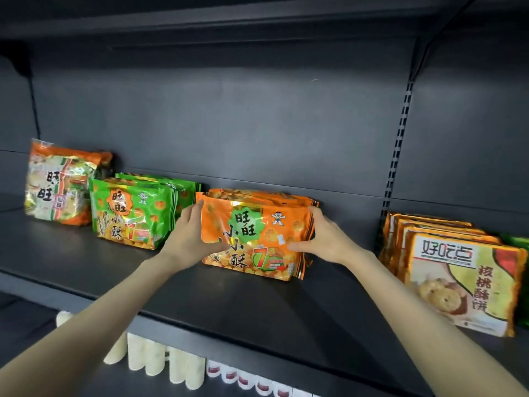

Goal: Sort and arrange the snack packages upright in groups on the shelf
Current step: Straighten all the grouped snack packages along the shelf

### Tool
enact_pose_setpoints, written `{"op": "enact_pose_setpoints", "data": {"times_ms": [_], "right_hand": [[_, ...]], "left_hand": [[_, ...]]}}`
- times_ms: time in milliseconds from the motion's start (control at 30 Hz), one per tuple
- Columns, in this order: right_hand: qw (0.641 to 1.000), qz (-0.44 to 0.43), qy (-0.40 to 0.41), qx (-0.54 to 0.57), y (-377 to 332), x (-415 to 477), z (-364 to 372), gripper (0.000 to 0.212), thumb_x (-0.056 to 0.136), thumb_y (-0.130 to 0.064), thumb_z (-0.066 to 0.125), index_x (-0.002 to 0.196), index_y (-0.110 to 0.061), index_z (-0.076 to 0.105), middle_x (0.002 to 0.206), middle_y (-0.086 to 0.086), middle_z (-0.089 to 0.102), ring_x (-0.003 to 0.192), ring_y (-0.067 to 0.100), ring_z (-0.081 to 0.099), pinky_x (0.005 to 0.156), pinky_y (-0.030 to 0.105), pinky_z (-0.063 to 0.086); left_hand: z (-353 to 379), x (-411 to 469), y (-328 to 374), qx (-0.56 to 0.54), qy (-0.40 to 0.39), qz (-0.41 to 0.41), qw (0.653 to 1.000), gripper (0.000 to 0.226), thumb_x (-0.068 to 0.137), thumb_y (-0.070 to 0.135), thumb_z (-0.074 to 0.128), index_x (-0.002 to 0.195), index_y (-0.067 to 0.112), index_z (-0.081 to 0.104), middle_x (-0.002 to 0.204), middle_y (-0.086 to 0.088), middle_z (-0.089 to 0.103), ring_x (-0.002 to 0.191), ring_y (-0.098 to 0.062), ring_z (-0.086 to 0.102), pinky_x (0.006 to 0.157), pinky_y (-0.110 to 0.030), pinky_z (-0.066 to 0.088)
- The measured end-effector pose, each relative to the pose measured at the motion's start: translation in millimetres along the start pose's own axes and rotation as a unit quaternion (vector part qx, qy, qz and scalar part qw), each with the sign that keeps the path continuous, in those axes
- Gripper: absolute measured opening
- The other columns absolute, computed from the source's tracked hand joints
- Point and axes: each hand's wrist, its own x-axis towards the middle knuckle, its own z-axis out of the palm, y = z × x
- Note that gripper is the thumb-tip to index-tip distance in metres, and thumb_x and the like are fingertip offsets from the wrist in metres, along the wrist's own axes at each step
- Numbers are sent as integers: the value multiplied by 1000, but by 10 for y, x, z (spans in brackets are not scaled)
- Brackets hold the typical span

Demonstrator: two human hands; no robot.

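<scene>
Head view onto a dark shelf (200,299), with the orange packs (254,233) near its middle as marker for everything else.

Farthest left of the orange packs: an orange-and-white bag (57,187), upright and alone, front facing out. Between that bag and the orange packs: green packs (131,213), several standing one behind another, the front one close beside the bag; touching or not, impossible to tell.

At the left edge of the orange packs: left hand (191,239), fingers reaching up along the side of the row, thumb laid across the front face, gripping. Orange packs themselves upright, lined front to back, bottoms on the shelf, forward of the back wall. At their right edge: right hand (323,236), fingers curled round the side, thumb on the front face, gripping too. Row clamped between both hands.

Right of the orange packs, well apart: biscuit packs (458,279), a row tilted back, a picture of a round biscuit on the front one. Just right of those, at the frame edge: a sliver of a green packet (519,245).

Below and left of the orange packs, under the shelf: pale bottles (160,359) in a row, then white red-banded items (243,379), too blurred to name.
</scene>
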Motion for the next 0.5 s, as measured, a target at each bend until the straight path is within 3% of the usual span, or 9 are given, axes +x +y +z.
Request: {"op": "enact_pose_setpoints", "data": {"times_ms": [167,233,333,433,500], "right_hand": [[990,21,84,111,87,306,258,116,63,-42,84,145,-31,3,140,-2,45,126,21,49,100,52,45],[980,33,119,155,134,409,320,124,65,-34,84,148,-29,-9,141,0,46,126,21,49,103,50,42],[961,47,163,218,189,501,407,130,65,-26,85,148,-27,-16,141,1,47,124,20,51,102,44,41],[957,59,148,241,263,575,441,125,64,-29,85,149,-27,-6,137,-2,50,116,11,54,99,39,44],[956,54,126,258,327,612,442,117,57,-35,86,147,-29,12,132,-4,55,112,10,58,99,42,48]], "left_hand": [[157,416,-290,-139,-22,-54,989,133,57,36,87,149,12,-6,155,-6,12,144,-22,14,114,-40,20],[233,567,-391,-216,-40,-64,974,132,57,29,87,149,10,-7,148,3,22,139,-17,23,112,-36,25],[299,712,-520,-320,-79,-82,941,121,62,14,86,148,17,1,127,10,36,116,-9,44,91,-24,41],[342,847,-678,-366,-147,-81,915,138,28,45,93,141,32,15,122,10,51,102,-6,57,76,-20,47],[393,935,-779,-380,-190,-81,902,142,16,52,92,137,32,21,119,7,55,105,-9,58,82,-26,48]]}}
